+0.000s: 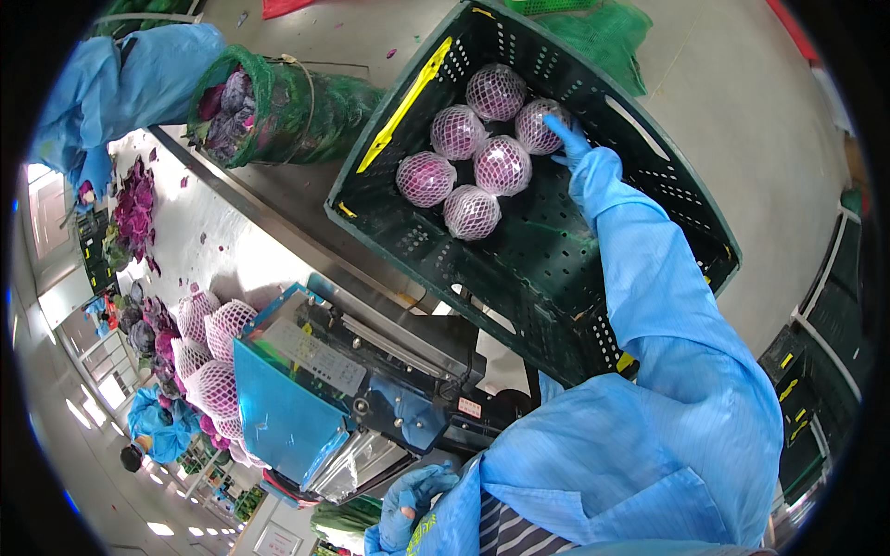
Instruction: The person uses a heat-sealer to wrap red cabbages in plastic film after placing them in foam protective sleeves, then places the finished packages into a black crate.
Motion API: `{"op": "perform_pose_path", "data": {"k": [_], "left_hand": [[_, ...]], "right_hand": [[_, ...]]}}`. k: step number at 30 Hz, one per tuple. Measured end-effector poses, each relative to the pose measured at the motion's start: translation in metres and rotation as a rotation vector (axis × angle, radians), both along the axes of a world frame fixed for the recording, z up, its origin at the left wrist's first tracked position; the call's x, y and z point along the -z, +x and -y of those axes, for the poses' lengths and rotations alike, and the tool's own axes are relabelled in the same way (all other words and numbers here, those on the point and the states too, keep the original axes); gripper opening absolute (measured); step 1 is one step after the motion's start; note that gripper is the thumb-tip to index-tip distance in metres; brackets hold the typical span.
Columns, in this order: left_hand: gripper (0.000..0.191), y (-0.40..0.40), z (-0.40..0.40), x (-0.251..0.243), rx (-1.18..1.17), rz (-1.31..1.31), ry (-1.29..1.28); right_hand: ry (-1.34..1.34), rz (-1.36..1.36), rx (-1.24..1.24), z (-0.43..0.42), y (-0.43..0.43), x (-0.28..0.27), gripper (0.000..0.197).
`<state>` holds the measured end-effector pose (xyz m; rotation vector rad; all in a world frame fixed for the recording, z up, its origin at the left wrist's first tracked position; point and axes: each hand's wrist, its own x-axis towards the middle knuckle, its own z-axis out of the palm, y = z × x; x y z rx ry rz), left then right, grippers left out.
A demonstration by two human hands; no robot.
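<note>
In a dark green plastic crate [542, 264] sit several red cabbages, wrapped in clear film and white foam net. My right hand [570, 139], in a blue glove, reaches into the crate, its fingers touching the wrapped cabbage [539, 126] nearest the crate's right wall. At the bottom of the view my left hand [416, 497], also gloved, is bent close to my body beside the film-wrapping machine [334, 375]; whether it holds anything is hidden. Net-covered cabbages [212, 389] are piled on the steel table left of that machine.
A green mesh sack [278, 115] of cabbage leaves lies left of the crate. A co-worker's blue sleeve [125, 83] and gloved hand are at the upper left, above purple leaf scraps [135, 208] on the steel table [208, 236]. Dark crates [799, 396] stand at right; another person [156, 424] is farther off.
</note>
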<state>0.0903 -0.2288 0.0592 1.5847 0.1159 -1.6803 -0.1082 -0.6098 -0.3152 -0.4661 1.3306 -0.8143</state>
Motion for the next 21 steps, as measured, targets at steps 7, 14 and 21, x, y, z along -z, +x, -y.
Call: {"op": "perform_pose_path", "data": {"k": [7, 14, 21], "left_hand": [[0.067, 0.008, -0.007, -0.008, -0.059, 0.016, -0.063], [0.057, 0.058, -0.077, -0.014, 0.035, 0.478, -0.065], [0.052, 0.161, -0.163, 0.001, -0.408, 0.830, -0.036]], "right_hand": [[0.131, 0.016, -0.101, -0.053, -0.033, -0.013, 0.056], [0.419, -0.170, -0.474, -0.027, -0.061, 0.080, 0.054], [0.051, -0.099, -0.528, 0.063, 0.008, -0.044, 0.083]]}}
